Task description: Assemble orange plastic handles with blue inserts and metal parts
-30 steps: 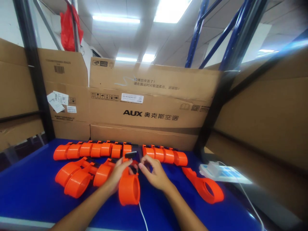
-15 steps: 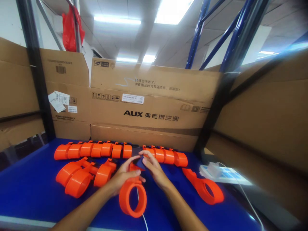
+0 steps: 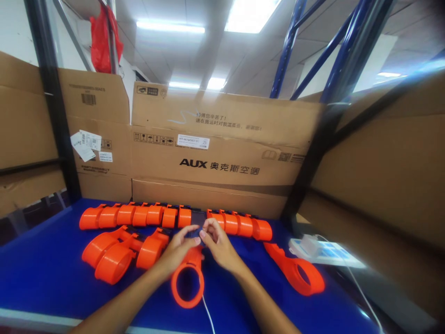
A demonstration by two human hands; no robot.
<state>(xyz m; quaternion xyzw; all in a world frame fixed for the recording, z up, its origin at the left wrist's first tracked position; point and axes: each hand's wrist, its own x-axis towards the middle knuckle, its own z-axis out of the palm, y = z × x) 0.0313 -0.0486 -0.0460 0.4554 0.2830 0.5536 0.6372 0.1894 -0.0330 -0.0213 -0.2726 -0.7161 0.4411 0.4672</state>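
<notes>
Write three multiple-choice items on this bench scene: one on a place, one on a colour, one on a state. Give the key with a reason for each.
1. Where does the single orange ring part lie, apart from the others?
A. To the right of the hands
B. On top of the cardboard box
C. At the far left of the bench

2. What colour is the bench top?
A. Green
B. Blue
C. White

3. How is the orange ring piece between the hands held?
A. It lies untouched on the bench
B. Only the right hand touches it
C. Both hands grip its upper end

Key:
1 A: it lies alone on the bench, right of the right hand.
2 B: the surface under all the parts is deep blue.
3 C: the left hand and the right hand meet at its top, with the ring hanging toward the camera.
</notes>
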